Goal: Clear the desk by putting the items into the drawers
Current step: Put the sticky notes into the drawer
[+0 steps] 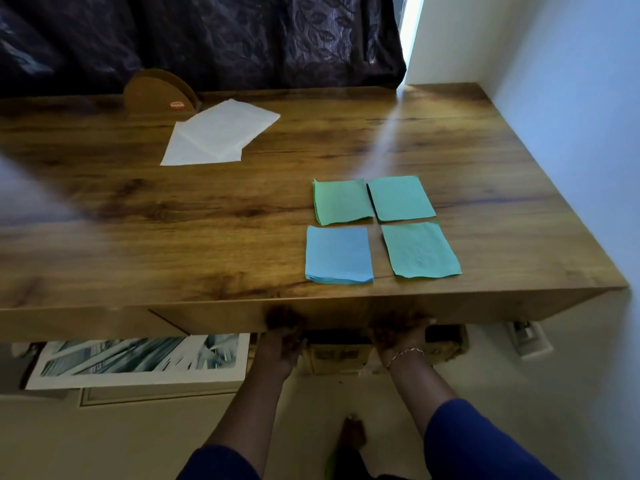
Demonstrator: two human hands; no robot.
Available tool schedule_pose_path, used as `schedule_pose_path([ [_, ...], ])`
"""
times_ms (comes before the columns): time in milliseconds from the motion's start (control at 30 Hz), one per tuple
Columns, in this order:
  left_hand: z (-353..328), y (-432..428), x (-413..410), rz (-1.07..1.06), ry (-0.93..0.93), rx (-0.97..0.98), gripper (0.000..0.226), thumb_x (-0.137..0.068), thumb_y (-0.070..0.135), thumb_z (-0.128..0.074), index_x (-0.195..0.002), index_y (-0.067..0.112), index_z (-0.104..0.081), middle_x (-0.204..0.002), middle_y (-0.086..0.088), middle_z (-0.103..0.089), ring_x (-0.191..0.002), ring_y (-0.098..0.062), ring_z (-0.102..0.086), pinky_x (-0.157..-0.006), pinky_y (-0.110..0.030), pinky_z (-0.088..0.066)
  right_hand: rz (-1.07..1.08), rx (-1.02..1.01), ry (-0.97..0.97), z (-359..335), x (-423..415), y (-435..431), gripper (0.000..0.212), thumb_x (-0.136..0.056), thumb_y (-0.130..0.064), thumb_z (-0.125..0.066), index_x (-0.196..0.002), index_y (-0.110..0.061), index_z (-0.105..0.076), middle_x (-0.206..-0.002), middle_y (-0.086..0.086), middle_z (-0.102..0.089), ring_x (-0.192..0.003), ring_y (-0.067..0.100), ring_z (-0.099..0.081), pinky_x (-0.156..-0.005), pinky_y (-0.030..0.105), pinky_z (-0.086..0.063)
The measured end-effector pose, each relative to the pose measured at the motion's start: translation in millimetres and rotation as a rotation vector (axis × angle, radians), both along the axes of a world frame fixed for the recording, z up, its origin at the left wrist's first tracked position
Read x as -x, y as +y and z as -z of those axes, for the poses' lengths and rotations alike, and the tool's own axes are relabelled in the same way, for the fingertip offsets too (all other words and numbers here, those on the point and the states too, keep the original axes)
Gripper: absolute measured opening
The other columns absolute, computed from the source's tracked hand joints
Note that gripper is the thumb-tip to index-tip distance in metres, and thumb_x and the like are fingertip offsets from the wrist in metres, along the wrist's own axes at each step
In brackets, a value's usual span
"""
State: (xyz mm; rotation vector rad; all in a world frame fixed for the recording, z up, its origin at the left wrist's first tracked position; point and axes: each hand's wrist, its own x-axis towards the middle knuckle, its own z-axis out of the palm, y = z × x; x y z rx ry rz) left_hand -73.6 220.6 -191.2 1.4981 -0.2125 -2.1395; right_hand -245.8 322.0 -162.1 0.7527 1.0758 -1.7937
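Note:
Four stacks of coloured paper squares lie on the wooden desk [207, 220] near its front right: a green one [343, 201], a teal one [400, 198], a blue one [338, 254] and another teal one [421, 250]. White paper sheets [218, 133] lie at the back left, beside a wooden half-round holder [159, 95]. My left hand [284, 330] and my right hand [398, 332] both grip the lower edge of the drawer front [346, 311] under the desk top, fingers curled beneath it. The fingertips are hidden. The drawer looks closed.
A dark curtain [207, 36] hangs behind the desk and a white wall [571, 116] runs along its right side. Framed pictures [138, 358] lie on the floor under the left part. A box [339, 358] sits below the drawer. My foot [353, 434] stands on the floor.

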Motion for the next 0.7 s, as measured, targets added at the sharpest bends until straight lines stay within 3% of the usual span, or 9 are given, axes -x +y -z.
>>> schedule_pose_path([
  [167, -7.7, 14.3, -12.0, 0.04, -0.007, 0.025, 0.01, -0.089, -0.004, -0.046, -0.086, 0.001, -0.054, -0.087, -0.013, -0.059, -0.082, -0.024, -0.058, -0.067, -0.038, -0.054, -0.017, -0.087, 0.025, -3.2, -7.0, 11.7, 0.077, -0.086, -0.072, -0.015, -0.141, -0.022, -0.032, -0.14, 0.013, -0.042, -0.127, 0.035, -0.041, -0.104, 0.047, -0.038],
  [267, -17.3, 38.1, -21.4, 0.252, -0.183, 0.134, 0.012, -0.09, 0.002, -0.048, -0.098, 0.0, -0.057, -0.094, -0.014, -0.061, -0.083, -0.021, -0.059, -0.071, -0.033, -0.048, -0.016, -0.067, 0.032, -0.7, -18.7, 29.6, 0.077, -0.087, -0.07, -0.013, -0.139, -0.019, -0.034, -0.136, 0.014, -0.044, -0.125, 0.035, -0.042, -0.103, 0.047, -0.035],
  [367, -41.2, 69.7, -30.1, 0.759, -0.409, 0.431, 0.013, -0.09, 0.014, -0.052, -0.1, 0.012, -0.06, -0.094, -0.007, -0.063, -0.082, -0.016, -0.057, -0.067, -0.026, -0.043, -0.072, -0.121, 0.016, -7.9, -28.9, 54.1, 0.066, -0.094, -0.057, -0.022, -0.133, -0.008, -0.042, -0.108, 0.017, -0.058, -0.097, 0.033, -0.054, -0.1, 0.045, -0.037],
  [433, -58.8, 88.3, -34.7, 1.001, -0.501, 0.83, 0.011, -0.089, 0.018, -0.055, -0.094, 0.019, -0.065, -0.088, 0.005, -0.064, -0.078, -0.003, -0.057, -0.064, -0.016, -0.041, -0.224, -0.181, 0.016, -19.8, -36.1, 73.6, 0.048, -0.099, -0.034, -0.035, -0.129, 0.002, -0.046, -0.092, 0.019, -0.068, -0.092, 0.034, -0.058, -0.093, 0.043, -0.043],
  [500, -81.4, 104.9, -37.0, 0.99, -0.525, 1.311, 0.011, -0.088, 0.021, -0.056, -0.089, 0.021, -0.067, -0.079, 0.016, -0.061, -0.071, 0.006, -0.054, -0.06, -0.007, -0.037, -0.593, -0.253, 0.176, -40.5, -41.7, 92.7, 0.032, -0.097, -0.014, -0.043, -0.117, 0.007, -0.055, -0.073, 0.018, -0.069, -0.08, 0.031, -0.061, -0.075, 0.038, -0.049],
  [600, -99.6, 120.4, -38.1, 0.817, -0.685, 1.891, 0.016, -0.086, 0.023, -0.052, -0.086, 0.017, -0.067, -0.08, 0.009, -0.064, -0.075, 0.0, -0.054, -0.064, -0.011, -0.041, -1.091, -0.175, 0.624, -84.0, -45.1, 111.5, 0.017, -0.091, -0.011, -0.053, -0.094, 0.0, -0.065, -0.08, 0.015, -0.069, -0.075, 0.023, -0.065, -0.067, 0.029, -0.053],
  [633, -102.4, 122.7, -37.0, 0.78, -0.746, 1.978, 0.017, -0.086, 0.023, -0.052, -0.086, 0.016, -0.067, -0.081, 0.006, -0.063, -0.076, -0.006, -0.054, -0.065, -0.015, -0.04, -1.167, -0.107, 0.801, -97.9, -44.7, 114.9, 0.012, -0.089, -0.011, -0.056, -0.088, -0.005, -0.067, -0.079, 0.012, -0.07, -0.072, 0.019, -0.067, -0.065, 0.026, -0.054],
  [700, -108.4, 126.7, -35.4, 0.771, -0.802, 1.969, 0.019, -0.086, 0.026, -0.05, -0.089, 0.018, -0.067, -0.084, 0.006, -0.061, -0.082, -0.009, -0.05, -0.068, -0.019, -0.038, -1.204, -0.061, 1.195, -117.1, -45.4, 120.5, 0.009, -0.085, -0.011, -0.061, -0.08, -0.018, -0.065, -0.073, 0.005, -0.069, -0.068, 0.009, -0.066, -0.062, 0.02, -0.053],
])
